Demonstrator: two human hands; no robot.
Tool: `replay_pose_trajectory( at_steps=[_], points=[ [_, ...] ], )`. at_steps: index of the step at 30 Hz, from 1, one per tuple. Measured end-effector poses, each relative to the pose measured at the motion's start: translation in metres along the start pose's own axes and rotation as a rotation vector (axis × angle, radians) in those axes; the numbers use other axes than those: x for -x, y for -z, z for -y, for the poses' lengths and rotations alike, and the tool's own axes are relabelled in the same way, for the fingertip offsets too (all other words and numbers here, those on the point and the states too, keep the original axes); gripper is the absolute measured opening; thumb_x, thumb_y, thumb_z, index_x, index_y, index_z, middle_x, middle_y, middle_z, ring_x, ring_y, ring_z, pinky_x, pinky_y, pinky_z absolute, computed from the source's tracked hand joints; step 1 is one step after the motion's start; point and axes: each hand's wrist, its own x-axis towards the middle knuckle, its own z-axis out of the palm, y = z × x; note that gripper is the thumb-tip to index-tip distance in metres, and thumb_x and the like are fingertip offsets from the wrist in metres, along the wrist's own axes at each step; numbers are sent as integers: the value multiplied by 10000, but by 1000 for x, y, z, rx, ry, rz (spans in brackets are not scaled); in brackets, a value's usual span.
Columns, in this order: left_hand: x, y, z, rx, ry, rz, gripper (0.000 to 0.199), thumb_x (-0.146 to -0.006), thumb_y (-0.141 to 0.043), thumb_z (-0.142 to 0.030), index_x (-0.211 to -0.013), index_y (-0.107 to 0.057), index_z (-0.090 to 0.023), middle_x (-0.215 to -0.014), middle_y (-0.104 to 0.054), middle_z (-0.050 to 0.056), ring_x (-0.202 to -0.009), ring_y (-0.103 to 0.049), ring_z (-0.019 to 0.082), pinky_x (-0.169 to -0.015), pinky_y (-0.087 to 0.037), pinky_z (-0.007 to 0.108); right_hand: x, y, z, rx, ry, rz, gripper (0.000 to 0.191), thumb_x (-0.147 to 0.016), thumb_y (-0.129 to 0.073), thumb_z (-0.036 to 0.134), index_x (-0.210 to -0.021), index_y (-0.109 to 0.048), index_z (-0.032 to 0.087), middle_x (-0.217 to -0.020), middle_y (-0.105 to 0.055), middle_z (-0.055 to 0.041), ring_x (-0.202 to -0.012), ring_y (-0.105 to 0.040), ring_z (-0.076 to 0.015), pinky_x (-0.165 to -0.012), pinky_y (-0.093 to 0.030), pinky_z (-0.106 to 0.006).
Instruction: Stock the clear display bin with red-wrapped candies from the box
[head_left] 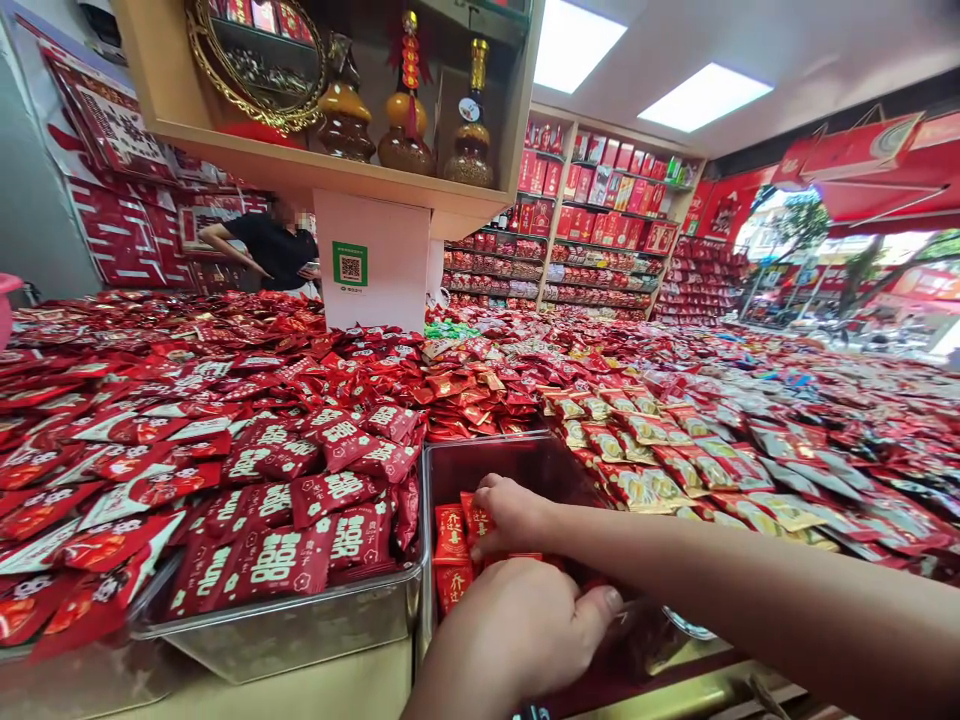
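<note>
Small red packets with gold lettering [451, 537] stand in rows inside a clear plastic bin [487, 462] in front of me. My right hand [514, 515] reaches across from the right into the bin, its thumb and fingers closed around one red candy packet [470, 515] at the back of the rows. Nearer to me, my left hand [517, 625] is lowered over the front of the same bin, back of the hand upward and thumb pointing right. Its fingertips are hidden behind the hand, so what they touch does not show.
Left of the bin stands another clear bin [285, 610] heaped with dark red packets [277, 560]. Gold-and-red packets [645, 470] lie to the right. A white post with a QR code [350, 265] holds up a display cabinet [322, 170]. A person in black [274, 250] is at the back left.
</note>
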Motion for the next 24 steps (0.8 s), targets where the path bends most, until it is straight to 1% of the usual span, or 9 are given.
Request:
replay_pose_trajectory(
  at_steps=[2,5,8,11,15,17,19,22,24],
  points=[
    [0,2,-1,0,3,11,632,-792,-139,-557,-1034,-600,-200,-907,-657,137,-820,-588,332,-692,-434,428,-1,-2,-1,90,52,46,472,-577,-663,381,-958,-590,113,-1004,-532,-134,-924,-497,-249,-768,-413,-321],
    [0,4,-3,14,5,27,639,-788,-128,-568,-1035,-598,-212,-932,-653,127,-836,-588,326,-697,-439,421,-2,-1,3,183,48,100,418,-638,-625,326,-990,-577,107,-997,-550,-137,-936,-489,-273,-756,-424,-354],
    [-2,5,-2,19,17,59,678,-775,-120,-597,-1021,-607,-195,-966,-646,130,-872,-581,321,-727,-436,410,-2,3,8,200,22,126,413,-655,-613,307,-1015,-564,111,-1027,-538,-138,-932,-498,-278,-731,-440,-360],
    [-3,5,-2,18,9,77,686,-772,-118,-602,-1044,-593,-187,-1000,-636,131,-901,-573,317,-754,-430,408,-1,6,9,193,22,129,412,-646,-622,284,-1019,-561,122,-1046,-523,-137,-927,-514,-264,-728,-446,-345],
    [-4,7,-3,-28,-12,107,718,-781,-87,-586,-1017,-609,-152,-945,-652,160,-835,-595,324,-706,-445,418,-2,5,6,205,56,121,471,-612,-645,312,-1026,-556,106,-1030,-529,-148,-929,-519,-255,-762,-434,-334],
    [-5,8,-3,-50,-28,117,758,-781,-62,-587,-980,-629,-124,-933,-652,180,-830,-596,330,-711,-441,422,-1,7,4,206,70,95,518,-612,-640,351,-1045,-542,85,-1012,-536,-162,-932,-517,-262,-769,-428,-338],
    [-6,9,-3,-55,-41,123,771,-783,-54,-588,-976,-631,-115,-949,-647,184,-852,-591,323,-733,-435,411,3,14,3,202,82,47,505,-632,-619,355,-1042,-542,72,-992,-541,-168,-930,-517,-263,-766,-425,-336],
    [-7,9,-2,-34,-34,128,719,-784,-109,-598,-968,-635,-143,-941,-657,148,-846,-597,283,-745,-431,361,20,37,5,192,131,-83,345,-679,-571,262,-974,-579,84,-955,-553,-150,-918,-519,-232,-771,-411,-304],
    [-8,10,-3,-16,-5,121,680,-775,-160,-612,-956,-640,-165,-936,-663,121,-842,-598,263,-745,-426,337,44,57,8,151,179,-225,247,-712,-517,185,-929,-596,97,-932,-561,-129,-912,-515,-200,-780,-394,-277]
  ],
)
